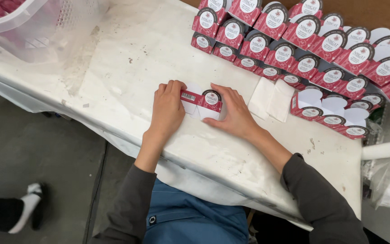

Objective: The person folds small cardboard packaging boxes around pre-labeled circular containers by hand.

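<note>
While folded red cartons [321,49] crowd table's [127,58] far-right corner, L hand [168,108] & R hand [233,113] press flat red-white carton [201,101] between fingertips, near front edge.

A glossy red and white card carton [201,100] lies on a table [168,49] covered with white, scuffed, stained sheeting that looks like matt plastic. Beyond the carton, rows of finished cartons [312,40] show the same shiny printed card. Just beside it lie matt white paper sheets [271,98]. Far beyond stands a translucent perforated plastic basket [46,27].
</note>
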